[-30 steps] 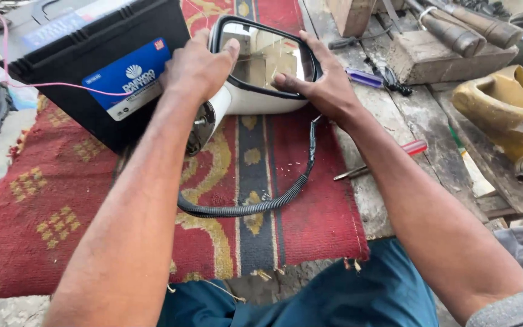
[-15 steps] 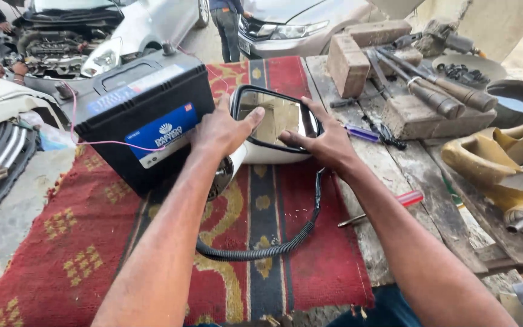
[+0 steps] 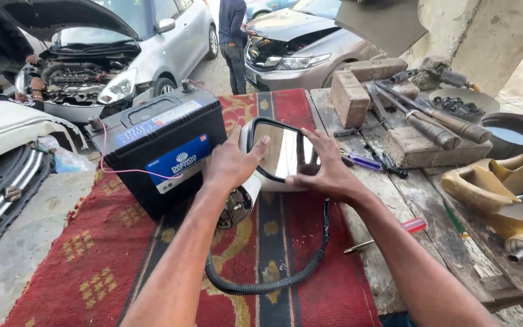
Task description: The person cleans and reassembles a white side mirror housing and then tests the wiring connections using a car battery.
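Note:
A white car side mirror point(image 3: 275, 154) with a black frame rests tilted up on a red patterned rug point(image 3: 98, 266). My left hand point(image 3: 232, 162) grips its left edge, thumb on the glass rim. My right hand point(image 3: 324, 169) holds its right side, fingers spread against the glass. A black corrugated cable point(image 3: 276, 274) loops from the mirror's base toward me across the rug. Just left of the mirror stands a black car battery point(image 3: 164, 151) with a pink wire point(image 3: 119, 170) on its terminal.
Right of the rug, a wooden bench point(image 3: 388, 242) carries bricks point(image 3: 351, 97), hammers point(image 3: 437, 121), a purple-handled screwdriver point(image 3: 363, 161) and a red-handled one point(image 3: 394, 233). Yellowish moulded parts point(image 3: 503, 188) lie far right. Cars with open hoods and people stand behind; a white bumper point(image 3: 1, 181) is left.
The view has lifted, now showing the cars behind. Both hands tipped the mirror more upright, with its glass turned to the right, and stay on its two sides.

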